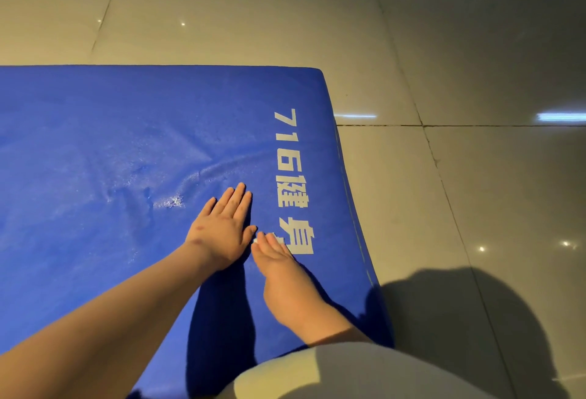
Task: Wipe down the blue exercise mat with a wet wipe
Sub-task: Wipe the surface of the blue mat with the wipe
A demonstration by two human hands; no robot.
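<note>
Lettering (290,176) "716健身" on blue mat (126,129); left hand (222,230) flat, right hand (279,268) flat pressing wipe (255,240)

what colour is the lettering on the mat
White lettering on the blue mat, clearest in the head view.

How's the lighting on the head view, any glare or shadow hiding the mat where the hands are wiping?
Head view: sharp, in dim warm light. A small bright sheen sits on the blue mat left of the left hand. Dark arm shadows cover the mat below it and the right hand. Lamp reflections streak the tiled floor. The wide-angle lens bows the mat's right edge.
</note>
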